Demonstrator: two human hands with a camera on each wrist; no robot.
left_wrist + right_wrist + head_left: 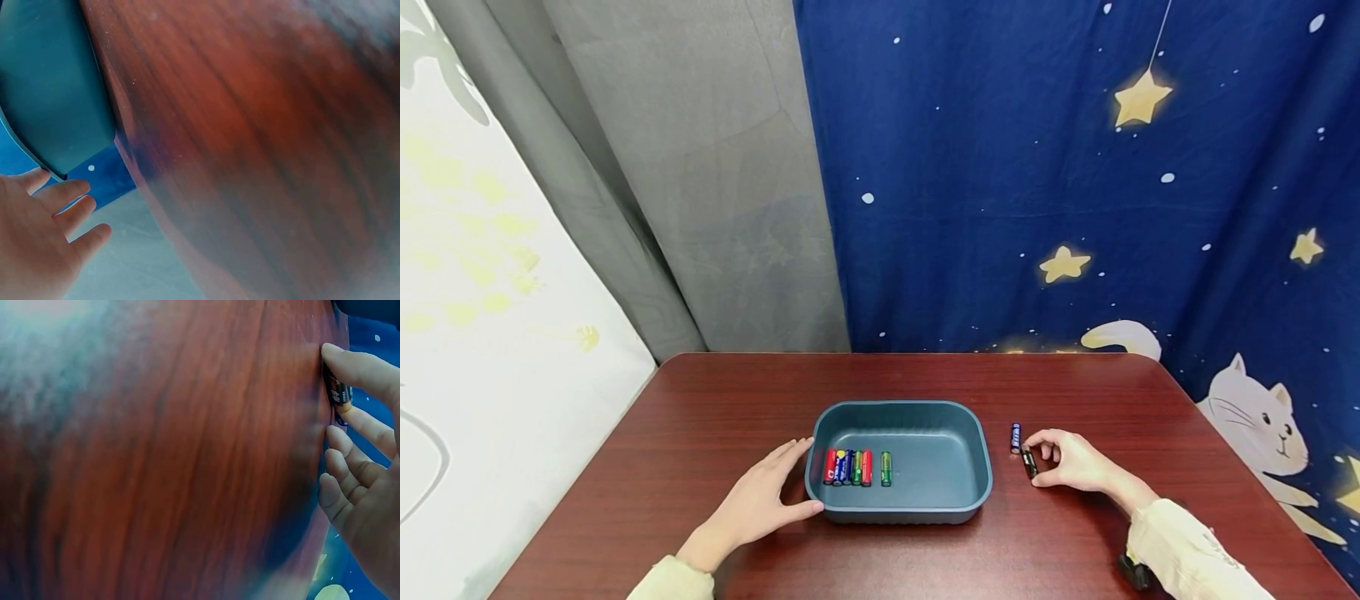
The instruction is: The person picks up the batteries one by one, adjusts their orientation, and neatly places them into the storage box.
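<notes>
A blue-grey plastic basin [925, 508] stands on the table, with several batteries [847, 467] in red, blue and green lined up at its left inside. One green battery [886, 469] lies a little apart from that row. My left hand [756, 498] rests against the basin's left side, fingers spread and fairly straight, thumb at the near corner. To the right of the basin, my right hand [1071, 462] pinches a black battery [1029, 464] end to end between thumb and forefinger. A blue battery [1016, 438] stands just beyond it. The right wrist view shows the black battery's printed side [337, 390].
The reddish-brown wooden table [737, 392] has rounded far corners. Behind it hang a grey curtain [715, 208] and a dark blue curtain [970, 208] with stars and a cat. A dark object [1137, 573] shows at the right sleeve.
</notes>
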